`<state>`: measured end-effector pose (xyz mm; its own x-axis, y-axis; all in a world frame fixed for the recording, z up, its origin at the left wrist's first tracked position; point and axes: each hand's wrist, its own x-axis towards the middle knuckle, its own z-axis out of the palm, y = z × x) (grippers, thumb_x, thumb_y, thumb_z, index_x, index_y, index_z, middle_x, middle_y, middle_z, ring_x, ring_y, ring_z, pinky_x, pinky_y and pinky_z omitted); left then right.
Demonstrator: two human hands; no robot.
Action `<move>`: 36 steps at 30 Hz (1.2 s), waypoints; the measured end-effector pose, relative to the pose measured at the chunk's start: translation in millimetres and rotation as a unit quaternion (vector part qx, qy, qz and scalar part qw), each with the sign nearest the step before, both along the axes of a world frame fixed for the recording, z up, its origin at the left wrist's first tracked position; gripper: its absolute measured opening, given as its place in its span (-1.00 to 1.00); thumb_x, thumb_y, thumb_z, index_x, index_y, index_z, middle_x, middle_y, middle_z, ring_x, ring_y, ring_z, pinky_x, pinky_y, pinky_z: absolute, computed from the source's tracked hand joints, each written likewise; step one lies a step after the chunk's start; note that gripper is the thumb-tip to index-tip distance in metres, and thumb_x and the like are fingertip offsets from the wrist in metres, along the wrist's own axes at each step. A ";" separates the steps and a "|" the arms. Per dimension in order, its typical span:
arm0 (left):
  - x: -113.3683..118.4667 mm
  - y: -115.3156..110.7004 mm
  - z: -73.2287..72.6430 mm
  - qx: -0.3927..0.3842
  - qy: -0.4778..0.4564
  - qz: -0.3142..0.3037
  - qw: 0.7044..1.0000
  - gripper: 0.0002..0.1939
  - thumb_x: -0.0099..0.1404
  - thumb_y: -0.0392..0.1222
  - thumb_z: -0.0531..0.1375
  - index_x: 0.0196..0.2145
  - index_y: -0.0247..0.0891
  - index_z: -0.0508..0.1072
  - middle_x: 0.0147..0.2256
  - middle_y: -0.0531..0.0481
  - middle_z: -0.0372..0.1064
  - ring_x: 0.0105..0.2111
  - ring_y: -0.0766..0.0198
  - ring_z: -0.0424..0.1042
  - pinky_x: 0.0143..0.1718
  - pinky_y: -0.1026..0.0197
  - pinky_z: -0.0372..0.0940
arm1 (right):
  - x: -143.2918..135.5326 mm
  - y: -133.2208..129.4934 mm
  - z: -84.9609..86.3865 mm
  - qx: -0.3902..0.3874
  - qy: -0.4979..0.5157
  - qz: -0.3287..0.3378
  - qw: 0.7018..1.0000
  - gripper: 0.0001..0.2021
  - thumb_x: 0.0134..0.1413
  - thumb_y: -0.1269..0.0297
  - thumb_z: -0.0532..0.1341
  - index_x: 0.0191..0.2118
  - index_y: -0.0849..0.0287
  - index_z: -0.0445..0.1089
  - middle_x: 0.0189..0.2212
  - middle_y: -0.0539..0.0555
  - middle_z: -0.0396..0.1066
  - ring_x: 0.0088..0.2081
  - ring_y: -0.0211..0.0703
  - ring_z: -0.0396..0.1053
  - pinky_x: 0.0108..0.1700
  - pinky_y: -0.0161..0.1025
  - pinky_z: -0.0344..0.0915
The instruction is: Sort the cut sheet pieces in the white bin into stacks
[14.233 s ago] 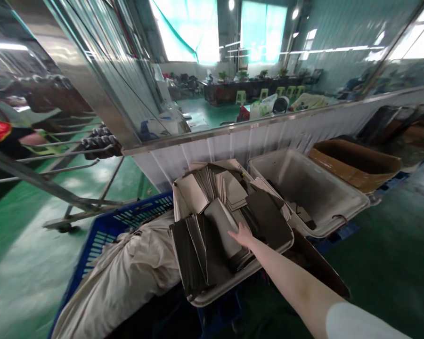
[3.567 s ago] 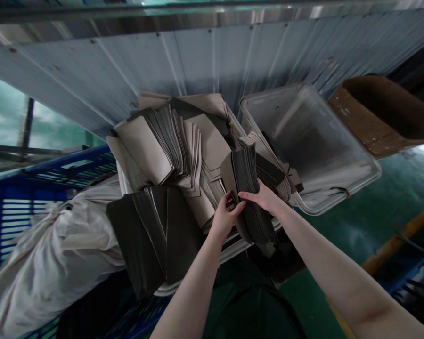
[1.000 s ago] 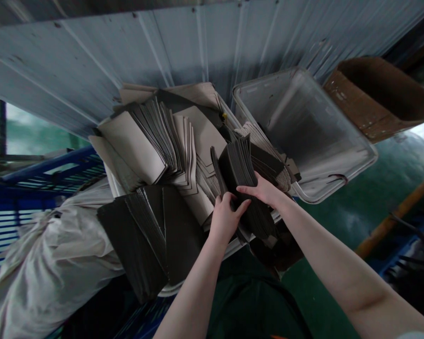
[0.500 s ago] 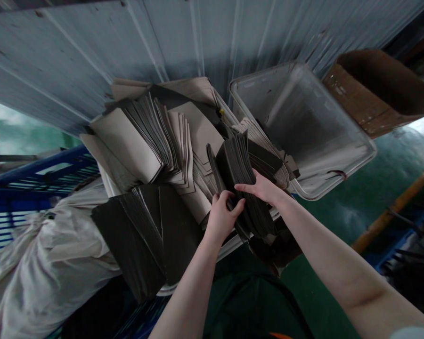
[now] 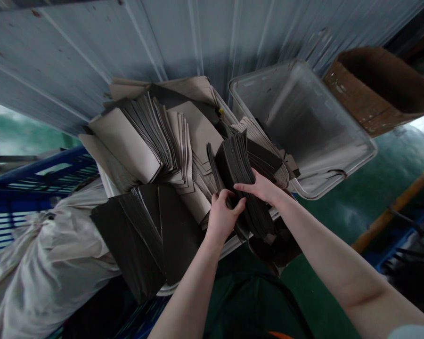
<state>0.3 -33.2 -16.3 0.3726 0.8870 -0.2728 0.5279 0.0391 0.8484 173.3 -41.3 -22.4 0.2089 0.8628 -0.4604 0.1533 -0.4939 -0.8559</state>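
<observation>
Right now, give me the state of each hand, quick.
Left hand: closed on a few dark sheets, parted from the stack.
Right hand: gripping the thick dark stack.

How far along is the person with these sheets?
Partway, it seems. Done: a thin bunch stands parted from the thick dark stack. In hand: the left hand grips that bunch, the right hand the stack. Left: probably most of the stack, still together. Whether the pale-faced sheets or flat dark pile are finished, I can't tell.
</observation>
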 end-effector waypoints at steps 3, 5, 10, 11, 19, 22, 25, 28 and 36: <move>2.0 -0.3 0.3 0.004 0.009 0.005 1.000 -0.68 0.13 0.11 0.18 -0.30 -0.18 0.36 -0.27 -0.02 0.22 -0.27 0.22 0.28 -0.21 0.17 0.22 | 0.0 0.8 -0.7 0.004 -0.007 -0.002 1.000 -0.31 -0.26 -0.01 0.39 0.04 0.09 0.22 -0.14 0.07 0.44 -0.10 -0.05 0.40 0.04 0.00 0.28; 3.3 -0.8 0.2 0.004 0.014 0.010 1.000 -0.69 0.13 0.10 0.19 -0.31 -0.18 0.35 -0.29 -0.02 0.22 -0.29 0.23 0.28 -0.22 0.17 0.22 | -0.4 1.3 -0.7 0.006 -0.013 -0.003 1.000 -0.31 -0.27 -0.01 0.39 0.03 0.09 0.23 -0.14 0.07 0.44 -0.10 -0.05 0.40 0.05 0.00 0.27; 0.8 -1.0 -0.6 -0.001 0.013 0.007 1.000 -0.74 0.13 0.01 0.19 -0.30 -0.18 0.34 -0.28 -0.01 0.23 -0.27 0.23 0.28 -0.20 0.18 0.21 | -1.0 1.5 1.7 0.003 0.014 0.004 1.000 -0.35 -0.24 0.00 0.38 0.02 0.09 0.24 -0.15 0.07 0.45 -0.13 -0.06 0.42 0.00 -0.02 0.33; -1.1 -1.0 -1.0 0.000 0.010 0.006 1.000 -0.75 0.13 0.00 0.19 -0.29 -0.18 0.33 -0.28 -0.01 0.23 -0.27 0.23 0.28 -0.20 0.19 0.20 | -0.9 1.3 2.0 0.004 0.020 0.004 1.000 -0.36 -0.23 0.00 0.38 0.02 0.08 0.24 -0.15 0.07 0.45 -0.13 -0.06 0.42 -0.01 -0.03 0.33; -17.2 -0.8 -4.8 0.003 -0.001 -0.001 1.000 -0.78 0.16 -0.05 0.16 -0.27 -0.18 0.32 -0.27 -0.01 0.27 -0.24 0.23 0.29 -0.19 0.19 0.19 | -0.5 -0.6 -0.9 0.004 0.020 0.004 1.000 -0.37 -0.22 0.00 0.38 0.02 0.05 0.24 -0.13 0.06 0.44 -0.10 -0.01 0.41 0.03 0.04 0.31; -18.6 -1.4 -4.9 0.003 -0.007 -0.004 1.000 -0.79 0.18 -0.05 0.14 -0.26 -0.19 0.32 -0.26 -0.01 0.28 -0.24 0.24 0.29 -0.18 0.19 0.19 | -1.7 -0.4 -0.6 0.005 0.018 0.009 1.000 -0.37 -0.21 0.00 0.38 0.02 0.05 0.25 -0.13 0.06 0.44 -0.10 -0.02 0.40 0.04 0.04 0.30; -18.6 -2.0 -5.0 0.000 -0.010 -0.004 1.000 -0.79 0.18 -0.05 0.14 -0.25 -0.19 0.33 -0.26 -0.01 0.29 -0.24 0.23 0.30 -0.18 0.19 0.19 | -2.5 0.0 -0.1 0.006 0.017 0.007 1.000 -0.36 -0.21 0.01 0.38 0.04 0.05 0.23 -0.12 0.06 0.44 -0.09 -0.01 0.40 0.05 0.04 0.29; -18.6 -1.9 -5.6 0.000 -0.011 -0.005 1.000 -0.78 0.19 -0.04 0.13 -0.25 -0.19 0.33 -0.27 -0.01 0.29 -0.25 0.24 0.30 -0.19 0.19 0.19 | -2.9 0.3 0.6 0.007 0.021 0.009 1.000 -0.35 -0.21 0.02 0.38 0.04 0.05 0.23 -0.12 0.06 0.44 -0.08 -0.01 0.40 0.05 0.03 0.30; -18.0 -0.4 -4.8 0.007 0.001 -0.019 1.000 -0.81 0.20 -0.07 0.12 -0.26 -0.20 0.31 -0.26 0.00 0.29 -0.21 0.24 0.31 -0.14 0.18 0.19 | -3.8 0.5 2.6 0.010 0.018 0.011 1.000 -0.35 -0.21 0.01 0.37 0.04 0.07 0.23 -0.11 0.07 0.43 -0.08 -0.02 0.40 0.05 0.03 0.29</move>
